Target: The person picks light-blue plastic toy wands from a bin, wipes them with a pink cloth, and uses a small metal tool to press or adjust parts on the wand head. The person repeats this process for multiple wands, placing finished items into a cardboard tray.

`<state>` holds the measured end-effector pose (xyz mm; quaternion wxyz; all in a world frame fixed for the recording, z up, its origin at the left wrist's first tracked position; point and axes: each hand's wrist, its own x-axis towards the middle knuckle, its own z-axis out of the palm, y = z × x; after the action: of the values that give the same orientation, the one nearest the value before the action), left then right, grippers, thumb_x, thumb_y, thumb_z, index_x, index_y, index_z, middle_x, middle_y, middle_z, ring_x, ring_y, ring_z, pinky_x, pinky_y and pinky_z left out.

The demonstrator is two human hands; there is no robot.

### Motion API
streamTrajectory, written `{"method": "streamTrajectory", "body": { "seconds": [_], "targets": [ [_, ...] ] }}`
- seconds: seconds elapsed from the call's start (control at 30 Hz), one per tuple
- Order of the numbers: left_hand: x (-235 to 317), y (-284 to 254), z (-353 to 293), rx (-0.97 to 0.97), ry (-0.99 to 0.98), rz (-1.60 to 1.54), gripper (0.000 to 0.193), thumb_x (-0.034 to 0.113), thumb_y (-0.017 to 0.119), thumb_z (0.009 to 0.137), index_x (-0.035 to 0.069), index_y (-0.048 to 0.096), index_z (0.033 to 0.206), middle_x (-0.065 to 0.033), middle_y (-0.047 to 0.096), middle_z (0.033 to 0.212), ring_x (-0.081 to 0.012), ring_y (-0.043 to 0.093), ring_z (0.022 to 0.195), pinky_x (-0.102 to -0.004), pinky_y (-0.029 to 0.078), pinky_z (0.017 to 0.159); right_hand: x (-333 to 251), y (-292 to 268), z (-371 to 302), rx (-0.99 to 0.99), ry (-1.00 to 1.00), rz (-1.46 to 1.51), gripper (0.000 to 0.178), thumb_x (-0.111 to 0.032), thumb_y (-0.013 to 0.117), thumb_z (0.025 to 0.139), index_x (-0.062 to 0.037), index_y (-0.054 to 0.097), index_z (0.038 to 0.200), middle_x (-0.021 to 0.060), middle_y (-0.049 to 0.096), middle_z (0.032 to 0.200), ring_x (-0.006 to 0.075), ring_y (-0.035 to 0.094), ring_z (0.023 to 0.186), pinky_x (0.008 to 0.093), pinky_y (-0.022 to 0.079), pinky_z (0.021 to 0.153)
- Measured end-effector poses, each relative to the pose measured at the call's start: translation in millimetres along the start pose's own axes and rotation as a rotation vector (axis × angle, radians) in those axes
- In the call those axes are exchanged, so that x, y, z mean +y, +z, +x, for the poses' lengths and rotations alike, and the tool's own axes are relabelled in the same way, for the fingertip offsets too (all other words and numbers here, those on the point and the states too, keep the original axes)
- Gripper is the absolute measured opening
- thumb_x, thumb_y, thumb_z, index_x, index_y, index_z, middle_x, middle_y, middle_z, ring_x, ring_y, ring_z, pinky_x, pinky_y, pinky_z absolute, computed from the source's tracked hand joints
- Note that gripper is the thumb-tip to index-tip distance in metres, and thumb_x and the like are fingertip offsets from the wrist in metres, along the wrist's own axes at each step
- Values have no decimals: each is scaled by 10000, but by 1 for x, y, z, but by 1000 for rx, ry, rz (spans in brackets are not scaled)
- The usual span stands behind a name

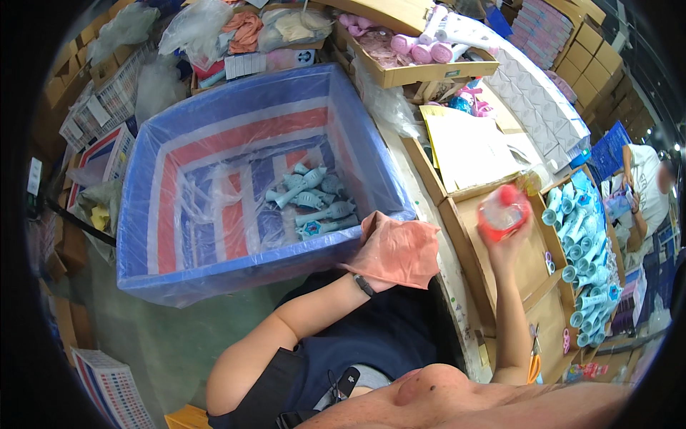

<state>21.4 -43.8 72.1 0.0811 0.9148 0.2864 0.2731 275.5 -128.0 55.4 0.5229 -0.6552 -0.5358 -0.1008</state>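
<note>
Workbench (pixel 454 286): carried cardboard tray (pixel 534 277).
Right hand (pixel 504 247): was wrapped round red-and-clear bottle (pixel 503 214), above tray.
Left hand (pixel 382 284): sat under pink cloth (pixel 401 250); finger closure hidden, couldn't tell.
Bottle-and-cloth step: looked like dampening; next probably needed both together.
Blue bin (pixel 193 281): held teal parts (pixel 336 211).

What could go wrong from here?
The red-capped bottle in the right hand could slip and drop into the cardboard box. The right forearm, close beside the orange-handled scissors, might knock them. The cloth at the left hand hides its fingers, so a loose hold could go unnoticed.
</note>
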Motion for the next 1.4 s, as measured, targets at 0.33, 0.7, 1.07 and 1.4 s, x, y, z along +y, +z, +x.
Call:
{"method": "streamTrajectory", "body": {
  "seconds": [0.33,0.7,1.07,1.4],
  "targets": [
    [-158,-105,-36,-17,-576,-1163,321,342,525,905,63,557,1063,-15,490,921,-186,504,827,-367,379,716,96,41,42,352,321,215,939,-172,817,801,23,218,1496,177,363,1462,280,443,1290,397,396,1073],
    [-309,-96,-144,476,-832,-2574,321,265,446,980,7,513,1160,-23,454,997,-173,461,959,-286,401,828,-48,182,100,-550,-424,-97,317,66,681,772,-32,608,1065,162,624,1111,337,603,1020,400,478,903],
    [-284,-121,-125,304,-1138,-1743,646,458,513,885,-75,535,1250,-10,531,896,-167,503,683,-377,402,720,-25,561,-63,-1422,-842,-449,413,-157,544,858,-68,561,1261,107,593,1268,291,494,1260,410,390,1036],
    [-308,-80,-149,-109,-1153,-1369,556,481,551,843,30,589,1166,22,515,853,-161,482,735,-360,436,723,13,593,-117,-1368,-743,-828,398,-271,636,858,-93,642,1214,101,566,1208,287,490,1179,456,360,1027]
  ]
}}
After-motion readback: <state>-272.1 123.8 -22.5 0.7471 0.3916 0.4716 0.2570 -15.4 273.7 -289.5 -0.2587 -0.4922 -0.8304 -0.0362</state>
